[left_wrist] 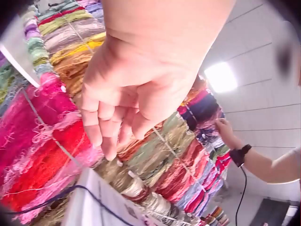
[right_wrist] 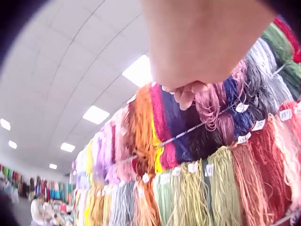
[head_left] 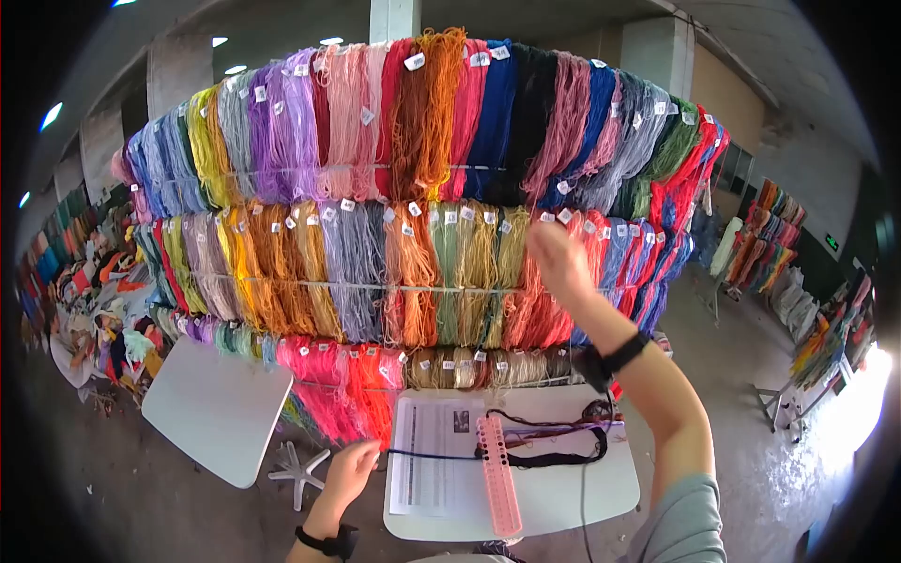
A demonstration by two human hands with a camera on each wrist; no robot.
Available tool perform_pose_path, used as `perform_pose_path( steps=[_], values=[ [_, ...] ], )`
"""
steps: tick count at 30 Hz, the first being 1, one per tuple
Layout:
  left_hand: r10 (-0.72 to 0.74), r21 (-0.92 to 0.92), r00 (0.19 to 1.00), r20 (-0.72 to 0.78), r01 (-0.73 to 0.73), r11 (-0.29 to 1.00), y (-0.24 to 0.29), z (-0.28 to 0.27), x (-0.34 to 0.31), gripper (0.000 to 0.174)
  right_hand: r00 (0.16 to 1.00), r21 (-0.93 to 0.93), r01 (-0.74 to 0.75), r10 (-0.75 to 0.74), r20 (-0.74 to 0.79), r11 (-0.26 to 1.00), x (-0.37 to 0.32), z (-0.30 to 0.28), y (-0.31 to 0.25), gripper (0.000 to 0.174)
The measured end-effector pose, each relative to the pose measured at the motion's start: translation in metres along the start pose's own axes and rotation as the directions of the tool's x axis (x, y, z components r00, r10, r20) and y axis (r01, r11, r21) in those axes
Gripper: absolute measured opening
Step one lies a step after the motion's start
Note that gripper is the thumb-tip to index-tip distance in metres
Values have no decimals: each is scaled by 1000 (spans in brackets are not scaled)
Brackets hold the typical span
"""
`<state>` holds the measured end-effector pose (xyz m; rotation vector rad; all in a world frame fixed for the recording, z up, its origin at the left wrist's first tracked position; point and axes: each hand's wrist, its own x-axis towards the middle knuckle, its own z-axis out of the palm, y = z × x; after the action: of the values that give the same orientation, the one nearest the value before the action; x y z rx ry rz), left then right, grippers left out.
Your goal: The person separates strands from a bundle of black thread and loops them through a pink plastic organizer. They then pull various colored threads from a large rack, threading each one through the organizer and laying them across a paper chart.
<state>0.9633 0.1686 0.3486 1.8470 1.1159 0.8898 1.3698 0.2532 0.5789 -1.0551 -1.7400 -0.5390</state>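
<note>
1. Two hands are in view. The left hand [head_left: 352, 474] is just beyond the worktop's left edge, its fingers loosely bent with only a narrow gap to the thumb, and nothing visible in them.
2. The right hand [head_left: 563, 263] is raised before the rack, near mauve, black and dark blue skeins in its wrist view. Its fingers are bent; I cannot tell whether they hold anything.
3. Each wrist wears one black strap [head_left: 626, 353], two in all; one black cable [head_left: 583, 497] hangs from the right.
4. Three tiers of labelled skeins show on the rack: top tier [head_left: 422, 122], middle tier [head_left: 361, 272] and lower tier [head_left: 469, 368]. The skeins are too many to count.
5. One worktop [head_left: 572, 502] carries printed paper [head_left: 436, 493] and, at its right edge, one pink holed card [head_left: 503, 483].
6. One dark blue thread [head_left: 432, 456] crosses the paper from the card towards the left hand. One black bundle [head_left: 563, 460] lies right of the card.
7. One second white table [head_left: 216, 413] and one star-shaped base [head_left: 298, 479] stand left.
</note>
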Motion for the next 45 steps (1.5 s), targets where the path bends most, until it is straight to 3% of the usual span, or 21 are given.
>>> perform_pose_path(
  steps=[2,4,5,7,9,10,12,15,17,18,20,21,23,25,27,28,30,31,35,42,45],
  values=[
    [230,20,972,-53,-230,973,28,11,16,25,948,-115,224,-189,256,968,-47,1,-33,15],
    [432,104,899,-75,-423,900,76,21,24,36,767,-161,265,-107,632,951,-104,3,-77,18],
    [493,137,870,8,-489,862,98,23,25,38,754,105,193,-216,621,976,-130,-2,-105,16],
    [530,153,842,101,-539,828,118,39,25,40,585,195,35,-178,791,980,-188,-14,-153,16],
    [776,-30,548,310,-811,585,120,58,25,38,625,419,-41,-304,719,907,-221,-29,-188,14],
    [770,-37,556,313,-803,595,112,68,21,38,586,453,-99,-316,746,886,-224,-40,-203,13],
    [638,-112,477,605,-742,661,86,90,9,31,552,481,-146,-332,765,864,-232,-59,-220,19],
    [499,31,558,663,-686,727,59,99,-10,22,599,450,-354,-170,782,820,-224,-84,-224,24],
    [79,-11,582,809,-120,993,43,102,-14,24,636,530,-548,-89,767,647,-228,-86,-219,24],
    [48,-2,569,821,-82,997,41,101,-22,24,603,484,-612,-26,797,625,-222,-88,-218,17],
    [156,-418,512,845,448,791,44,102,-28,36,629,475,-673,102,770,567,-225,-82,-220,6],
    [179,-478,524,833,516,711,59,98,-34,45,602,443,-707,140,786,551,-228,-80,-219,5],
    [134,-433,462,877,638,637,74,95,-39,39,462,399,-877,240,854,269,-229,-77,-221,6],
    [97,-385,425,900,669,636,68,94,-39,35,394,420,-907,290,872,-31,-232,-77,-220,11],
    [65,-333,384,921,691,642,66,89,-34,31,332,400,-897,310,891,-188,-229,-81,-215,12],
    [54,-384,464,884,656,650,66,85,-32,26,330,399,-897,309,892,-192,-231,-82,-212,12],
    [14,-433,573,820,604,669,75,75,-28,16,301,389,-771,250,920,-504,-234,-83,-206,14],
    [13,-432,571,821,606,668,73,74,-26,16,299,388,-770,251,921,-506,-233,-85,-203,14],
    [-18,-449,665,747,524,723,51,67,-20,18,556,720,-521,458,694,-459,-206,-97,-184,18],
    [-125,-461,674,729,617,637,39,58,-18,19,652,825,-264,537,535,-500,-179,-133,-153,14],
    [-112,-493,678,726,628,602,31,64,-17,19,648,893,-329,614,450,-307,-175,-135,-156,13]
  ],
)
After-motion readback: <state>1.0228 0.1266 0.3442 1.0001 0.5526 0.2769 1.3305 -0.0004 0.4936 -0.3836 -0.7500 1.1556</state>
